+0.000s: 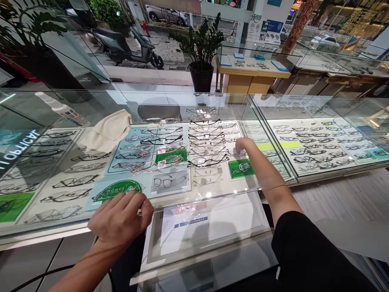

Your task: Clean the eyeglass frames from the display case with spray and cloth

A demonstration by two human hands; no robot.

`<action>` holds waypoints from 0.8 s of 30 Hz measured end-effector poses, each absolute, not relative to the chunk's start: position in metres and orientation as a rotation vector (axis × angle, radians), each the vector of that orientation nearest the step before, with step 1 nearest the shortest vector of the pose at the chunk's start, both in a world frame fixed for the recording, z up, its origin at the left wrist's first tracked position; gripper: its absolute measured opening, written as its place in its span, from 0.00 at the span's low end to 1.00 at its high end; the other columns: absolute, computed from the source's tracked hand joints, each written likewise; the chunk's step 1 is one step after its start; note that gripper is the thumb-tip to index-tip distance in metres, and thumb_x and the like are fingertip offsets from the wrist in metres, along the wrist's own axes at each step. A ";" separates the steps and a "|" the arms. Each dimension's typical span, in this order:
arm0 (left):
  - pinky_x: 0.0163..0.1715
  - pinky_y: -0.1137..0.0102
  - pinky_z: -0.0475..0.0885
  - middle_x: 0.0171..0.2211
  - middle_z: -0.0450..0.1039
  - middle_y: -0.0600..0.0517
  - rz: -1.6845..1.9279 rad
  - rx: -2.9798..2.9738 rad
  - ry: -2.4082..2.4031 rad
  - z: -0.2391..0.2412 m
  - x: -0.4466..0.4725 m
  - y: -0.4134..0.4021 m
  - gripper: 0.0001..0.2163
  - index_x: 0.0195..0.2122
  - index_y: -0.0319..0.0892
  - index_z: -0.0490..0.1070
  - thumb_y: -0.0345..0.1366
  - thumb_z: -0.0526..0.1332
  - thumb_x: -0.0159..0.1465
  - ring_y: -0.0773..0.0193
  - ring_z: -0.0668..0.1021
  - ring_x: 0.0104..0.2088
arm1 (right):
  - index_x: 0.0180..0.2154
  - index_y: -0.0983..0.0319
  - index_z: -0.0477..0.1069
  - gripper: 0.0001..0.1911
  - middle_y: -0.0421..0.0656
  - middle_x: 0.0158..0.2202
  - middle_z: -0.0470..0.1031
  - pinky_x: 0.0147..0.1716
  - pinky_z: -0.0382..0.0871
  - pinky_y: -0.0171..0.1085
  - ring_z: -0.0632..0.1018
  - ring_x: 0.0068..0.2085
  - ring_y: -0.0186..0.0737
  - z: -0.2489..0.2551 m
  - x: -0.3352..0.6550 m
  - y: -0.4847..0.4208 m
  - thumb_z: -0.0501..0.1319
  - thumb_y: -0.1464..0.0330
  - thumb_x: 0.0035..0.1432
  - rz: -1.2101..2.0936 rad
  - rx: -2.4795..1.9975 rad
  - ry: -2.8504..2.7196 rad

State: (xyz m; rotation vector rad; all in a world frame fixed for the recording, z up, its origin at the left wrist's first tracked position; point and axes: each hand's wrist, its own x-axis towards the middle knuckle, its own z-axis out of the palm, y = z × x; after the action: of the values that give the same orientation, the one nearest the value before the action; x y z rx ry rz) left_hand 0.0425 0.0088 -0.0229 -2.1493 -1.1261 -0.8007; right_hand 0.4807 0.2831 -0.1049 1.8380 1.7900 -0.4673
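My left hand (123,217) rests palm down at the front edge of the glass counter, its fingers curled in and nothing seen in them. Near it lies a green oval sign (118,190) and a card picturing eyeglasses (170,181). My right hand (244,144) reaches over the counter, its fingers bent down and mostly hidden. It is nearest to the right end of a column of eyeglasses (208,148), above a green card (241,168) with a small round item on it. More eyeglasses (161,140) lie in rows on a pale blue mat.
A cream cloth (106,129) and a white spray bottle (62,109) lie at the back left. Below the counter an open drawer (261,235) holds papers and a clear item. A second display case (316,162) stands right. A potted plant (202,77) is behind.
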 end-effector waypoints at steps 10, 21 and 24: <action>0.24 0.67 0.59 0.21 0.63 0.56 -0.800 -2.134 -1.128 -0.021 0.045 0.008 0.14 0.28 0.47 0.58 0.26 0.64 0.62 0.61 0.68 0.24 | 0.48 0.59 0.87 0.22 0.55 0.56 0.86 0.57 0.81 0.46 0.86 0.57 0.58 -0.104 0.474 0.261 0.80 0.73 0.49 -0.392 1.859 1.860; 0.25 0.65 0.59 0.22 0.64 0.56 -0.734 -2.136 -1.173 -0.024 0.041 0.004 0.14 0.29 0.47 0.59 0.27 0.64 0.64 0.60 0.69 0.25 | 0.61 0.64 0.77 0.23 0.58 0.63 0.79 0.62 0.78 0.56 0.81 0.62 0.57 -0.072 0.433 0.239 0.73 0.65 0.68 -0.324 1.908 2.033; 0.26 0.66 0.60 0.22 0.65 0.55 -0.727 -2.115 -1.177 -0.025 0.042 0.005 0.13 0.29 0.47 0.59 0.28 0.63 0.66 0.61 0.70 0.26 | 0.62 0.60 0.75 0.21 0.51 0.64 0.76 0.59 0.80 0.54 0.81 0.59 0.51 -0.057 0.392 0.204 0.67 0.58 0.74 -0.418 1.807 2.174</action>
State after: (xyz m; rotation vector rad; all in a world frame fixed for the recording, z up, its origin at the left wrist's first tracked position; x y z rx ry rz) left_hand 0.0419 0.0045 -0.0246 -2.1155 -1.1772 -0.7268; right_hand 0.3917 0.2043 -0.0573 1.8067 2.1737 -0.4180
